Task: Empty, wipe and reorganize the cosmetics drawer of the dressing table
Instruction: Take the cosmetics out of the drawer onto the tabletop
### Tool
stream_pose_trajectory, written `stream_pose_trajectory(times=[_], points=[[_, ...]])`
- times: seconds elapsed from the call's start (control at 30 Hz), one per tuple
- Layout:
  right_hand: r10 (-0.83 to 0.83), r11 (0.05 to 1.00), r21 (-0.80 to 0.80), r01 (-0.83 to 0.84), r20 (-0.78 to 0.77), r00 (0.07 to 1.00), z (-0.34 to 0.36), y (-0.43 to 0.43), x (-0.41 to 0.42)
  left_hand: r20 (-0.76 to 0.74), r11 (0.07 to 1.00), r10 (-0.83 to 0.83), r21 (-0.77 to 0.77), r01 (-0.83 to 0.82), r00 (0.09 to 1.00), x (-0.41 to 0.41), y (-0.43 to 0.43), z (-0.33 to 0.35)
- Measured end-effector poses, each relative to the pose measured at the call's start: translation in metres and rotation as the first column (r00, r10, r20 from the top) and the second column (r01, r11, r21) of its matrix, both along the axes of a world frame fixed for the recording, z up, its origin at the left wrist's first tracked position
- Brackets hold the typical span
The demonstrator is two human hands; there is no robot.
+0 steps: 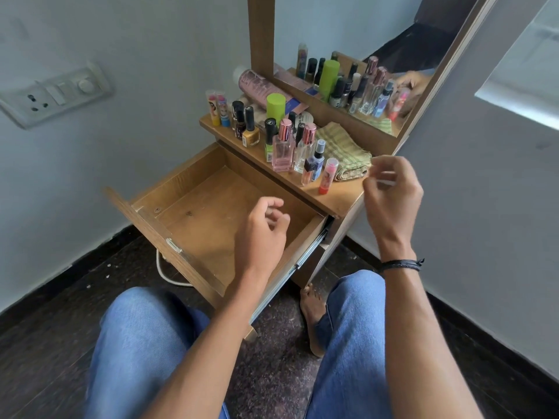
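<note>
The wooden drawer (pixel 193 189) of the dressing table stands pulled out with nothing inside it. Several cosmetics stand on the table top (pixel 341 198): nail polish bottles (pixel 251 128), a pink perfume bottle (pixel 283 149), a green can (pixel 276 105), a red lip balm (pixel 327 176). A folded green checked cloth (pixel 341 149) lies at the top's right end. My left hand (pixel 263 228) hovers over the drawer's right part, fingers loosely curled, holding nothing. My right hand (pixel 390 192) hangs just right of the cloth, fingers loosely curled, holding nothing.
A mirror (pixel 363 55) in a wooden frame rises behind the table top. A switch panel (pixel 54 95) sits on the left wall. A white cable (pixel 163 270) runs under the drawer. My knees in blue jeans and a bare foot (pixel 311 313) are on the dark floor.
</note>
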State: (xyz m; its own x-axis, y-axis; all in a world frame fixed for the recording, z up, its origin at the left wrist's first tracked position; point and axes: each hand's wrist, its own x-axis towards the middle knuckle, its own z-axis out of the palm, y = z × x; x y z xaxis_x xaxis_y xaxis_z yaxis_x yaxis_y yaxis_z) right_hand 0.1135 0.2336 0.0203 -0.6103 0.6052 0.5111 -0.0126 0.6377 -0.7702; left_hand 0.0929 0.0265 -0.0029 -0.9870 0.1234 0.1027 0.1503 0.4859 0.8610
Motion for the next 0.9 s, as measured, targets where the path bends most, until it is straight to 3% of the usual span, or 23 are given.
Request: stream_pose_trajectory(times=[0.1, 0.17, 0.27, 0.4, 0.63, 0.9], points=[[-0.055, 0.996, 0.069, 0.049, 0.093, 0.994, 0.01, 0.017, -0.013, 0.004, 0.979, -0.088, -0.187, 0.087, 0.996, 0.002, -0.016, -0.002], [0.013, 0.978, 0.198, -0.06, 0.232, 0.973, 0.014, 0.024, -0.025, -0.039, 0.948, -0.14, -0.294, 0.122, 0.989, 0.001, -0.025, -0.001], [0.142, 0.889, 0.343, -0.302, 0.42, 0.896, 0.017, 0.029, -0.041, -0.172, 0.893, -0.112, -0.449, 0.023, 0.979, 0.0, -0.04, -0.003], [0.183, 0.858, 0.292, -0.423, 0.596, 0.782, 0.012, 0.035, -0.047, -0.121, 0.84, -0.059, -0.543, -0.016, 0.991, 0.0, -0.06, -0.015], [0.053, 0.913, 0.329, -0.241, 0.49, 0.87, 0.008, 0.044, -0.035, 0.038, 0.752, -0.086, -0.653, 0.09, 0.996, 0.004, -0.063, -0.022], [-0.125, 0.988, 0.118, 0.098, 0.248, 0.961, 0.011, 0.04, 0.03, 0.069, 0.698, -0.061, -0.71, 0.092, 0.996, 0.011, -0.063, -0.021]])
